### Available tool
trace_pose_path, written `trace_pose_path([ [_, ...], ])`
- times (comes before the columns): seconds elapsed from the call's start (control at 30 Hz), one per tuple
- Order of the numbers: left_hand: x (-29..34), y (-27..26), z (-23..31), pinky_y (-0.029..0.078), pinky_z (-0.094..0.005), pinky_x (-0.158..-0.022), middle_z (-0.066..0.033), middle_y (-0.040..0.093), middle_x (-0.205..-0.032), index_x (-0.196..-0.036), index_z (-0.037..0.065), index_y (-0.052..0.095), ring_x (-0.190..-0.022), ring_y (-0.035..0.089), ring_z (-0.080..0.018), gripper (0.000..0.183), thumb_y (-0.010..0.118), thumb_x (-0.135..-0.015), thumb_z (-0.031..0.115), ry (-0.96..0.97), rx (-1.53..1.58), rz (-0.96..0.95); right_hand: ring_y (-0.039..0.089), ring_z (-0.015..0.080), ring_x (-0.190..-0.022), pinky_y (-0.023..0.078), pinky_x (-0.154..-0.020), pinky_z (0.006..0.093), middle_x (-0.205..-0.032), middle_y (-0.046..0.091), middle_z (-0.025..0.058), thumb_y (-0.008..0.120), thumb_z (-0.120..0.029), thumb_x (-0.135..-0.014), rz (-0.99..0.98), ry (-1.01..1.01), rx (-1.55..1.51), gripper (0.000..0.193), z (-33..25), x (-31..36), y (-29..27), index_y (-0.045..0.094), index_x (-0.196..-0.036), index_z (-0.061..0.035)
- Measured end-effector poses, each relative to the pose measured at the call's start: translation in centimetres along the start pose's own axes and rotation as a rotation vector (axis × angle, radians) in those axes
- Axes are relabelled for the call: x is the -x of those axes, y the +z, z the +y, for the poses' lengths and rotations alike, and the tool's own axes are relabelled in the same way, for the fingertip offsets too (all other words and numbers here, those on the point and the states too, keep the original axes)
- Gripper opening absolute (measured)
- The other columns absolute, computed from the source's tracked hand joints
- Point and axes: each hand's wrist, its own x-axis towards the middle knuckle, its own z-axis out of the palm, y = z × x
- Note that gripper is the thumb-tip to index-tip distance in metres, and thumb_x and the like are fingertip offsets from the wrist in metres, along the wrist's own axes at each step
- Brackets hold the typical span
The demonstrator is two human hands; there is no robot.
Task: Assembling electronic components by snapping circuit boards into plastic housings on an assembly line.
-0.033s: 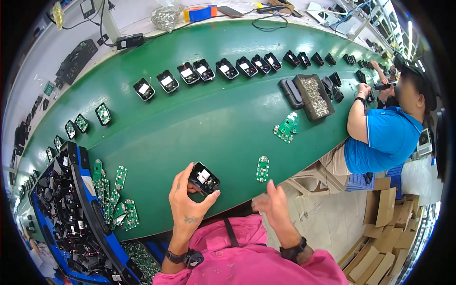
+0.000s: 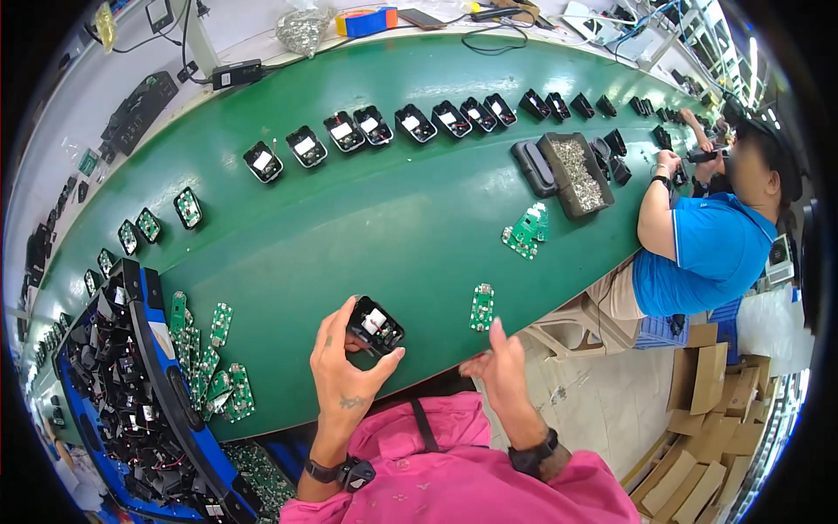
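Observation:
In my left hand is a small black plastic housing, its open side up, showing a white block and some wiring inside. Thumb and fingers clasp it at opposite sides, above the green bench near its front edge. My right hand hovers at that edge with fingers apart and nothing in them. Just beyond its fingertips lies a single green circuit board. More green boards are stacked farther back to the right. A loose pile of circuit boards lies left of my left hand.
A blue-edged bin full of black parts stands at the left. Black housings line the far side of the bench. A dark tray of small metal pieces sits back right. A co-worker in a blue shirt works at the right, near cardboard boxes.
My right hand has shifted slightly, and its fingers look sharper than before. The left hand keeps the black housing in almost the same place.

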Motion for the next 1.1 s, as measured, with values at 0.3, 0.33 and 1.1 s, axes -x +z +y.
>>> trace_pose_path([
  [0.3, 0.2, 0.1, -0.4, 0.058, -0.0326, -0.081, -0.0151, 0.058, -0.128, -0.137, 0.003, 0.054, -0.097, 0.068, -0.0232, 0.079, 0.087, -0.066, 0.010, 0.059, 0.049, -0.002, 0.069, 0.0201, -0.065, 0.057, -0.056, 0.0299, -0.083, 0.065, 0.0086, 0.060, -0.024, -0.101, 0.128, -0.103, 0.176, 0.023, -1.3, 0.8, -3.5, 0.056, -0.106, -0.0026],
  [0.33, 0.2, 0.0, -0.6, 0.058, -0.0328, -0.081, -0.0152, 0.058, -0.128, -0.137, 0.003, 0.053, -0.098, 0.068, -0.0233, 0.078, 0.087, -0.067, 0.009, 0.060, 0.072, -0.009, 0.067, 0.0180, -0.064, 0.056, -0.055, 0.0288, -0.080, 0.064, 0.0065, 0.059, -0.023, -0.102, 0.168, -0.125, 0.222, 0.020, -1.4, 1.0, -3.8, 0.057, -0.102, -0.0037],
  [1.1, 0.4, -0.6, -0.6, 0.058, -0.0327, -0.077, -0.0165, 0.057, -0.134, -0.137, 0.006, 0.052, -0.107, 0.066, -0.0267, 0.076, 0.083, -0.069, 0.000, 0.139, 0.096, -0.032, 0.041, 0.0029, -0.051, 0.030, -0.045, 0.0214, -0.063, 0.052, -0.0020, 0.055, -0.014, -0.100, -0.673, -0.250, 0.687, 0.020, -3.8, -1.4, 6.3, 0.056, -0.084, -0.0033],
])
